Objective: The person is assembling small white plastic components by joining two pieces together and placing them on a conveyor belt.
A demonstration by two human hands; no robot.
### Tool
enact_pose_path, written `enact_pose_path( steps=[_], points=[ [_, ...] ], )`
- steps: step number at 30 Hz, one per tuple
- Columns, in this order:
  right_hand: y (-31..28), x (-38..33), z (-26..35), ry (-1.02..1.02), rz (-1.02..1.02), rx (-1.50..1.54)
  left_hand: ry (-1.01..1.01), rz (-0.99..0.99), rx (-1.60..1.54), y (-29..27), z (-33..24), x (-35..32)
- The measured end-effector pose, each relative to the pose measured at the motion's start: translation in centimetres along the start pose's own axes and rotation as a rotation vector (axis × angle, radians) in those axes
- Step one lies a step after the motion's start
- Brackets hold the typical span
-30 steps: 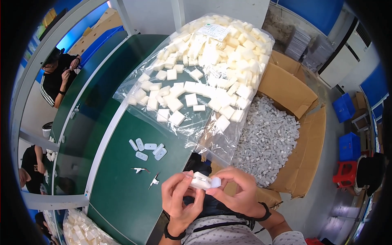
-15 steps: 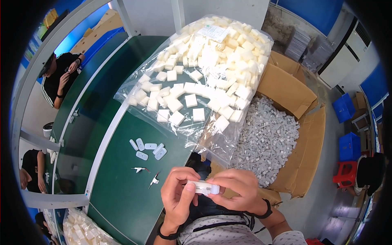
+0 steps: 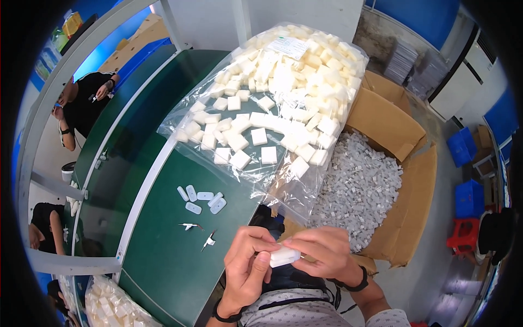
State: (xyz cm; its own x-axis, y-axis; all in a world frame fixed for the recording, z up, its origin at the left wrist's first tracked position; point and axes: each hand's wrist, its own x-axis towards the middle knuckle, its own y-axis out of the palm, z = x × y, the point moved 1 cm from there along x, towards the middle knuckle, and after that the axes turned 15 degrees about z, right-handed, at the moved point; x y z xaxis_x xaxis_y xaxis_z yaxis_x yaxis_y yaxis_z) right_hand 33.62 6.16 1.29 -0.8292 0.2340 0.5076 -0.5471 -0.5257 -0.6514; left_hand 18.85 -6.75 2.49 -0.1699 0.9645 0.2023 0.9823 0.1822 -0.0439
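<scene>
Just beyond my lap, my left hand (image 3: 248, 268) pinches a small white plastic case (image 3: 284, 256) between thumb and fingers. My right hand (image 3: 326, 252) closes on the case's right end, where a thin light tip shows at the fingers. The details inside the case are too small to make out. To the left on the green table (image 3: 174, 261) lie several pale blue oval plastic pieces (image 3: 205, 196). Nearer to me are two small white parts with thin leads (image 3: 189, 225), lying apart from each other.
A large clear bag of white foam blocks (image 3: 283, 98) covers the table's far end. Right of it, an open cardboard box (image 3: 381, 109) holds many small grey-white pieces (image 3: 359, 185). Another bag of blocks (image 3: 111, 305) stands lower left. Two people work across the table; a red stool (image 3: 463, 235) stands far right.
The case has turned in my fingers, showing a broader white face. Both hands have shifted slightly right, and the right fingers have moved along its end. A person across has shifted their arms.
</scene>
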Motion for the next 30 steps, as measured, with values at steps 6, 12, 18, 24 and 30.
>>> enact_pose_path(
  steps=[6,12,18,24,30],
  points=[
    [0.1,-0.7,-0.2,0.055,-0.043,-0.01,-0.043,0.069,-0.078,0.4,0.5,0.3],
    [-0.1,-0.4,0.2,0.063,-0.026,0.126,-0.048,0.146,0.077,-1.2,-2.3,0.2],
    [-1.2,-1.4,-0.8,0.215,-0.073,0.226,-0.065,-0.373,0.152,-10.4,-7.3,2.8],
    [-2.1,-2.4,-1.4,0.36,-0.137,0.272,-0.326,-1.031,0.303,-35.7,1.7,-4.6],
    [-2.6,-2.4,-1.5,0.449,-0.099,0.28,-0.992,-1.329,0.825,-38.9,7.1,-9.3]
  ],
)
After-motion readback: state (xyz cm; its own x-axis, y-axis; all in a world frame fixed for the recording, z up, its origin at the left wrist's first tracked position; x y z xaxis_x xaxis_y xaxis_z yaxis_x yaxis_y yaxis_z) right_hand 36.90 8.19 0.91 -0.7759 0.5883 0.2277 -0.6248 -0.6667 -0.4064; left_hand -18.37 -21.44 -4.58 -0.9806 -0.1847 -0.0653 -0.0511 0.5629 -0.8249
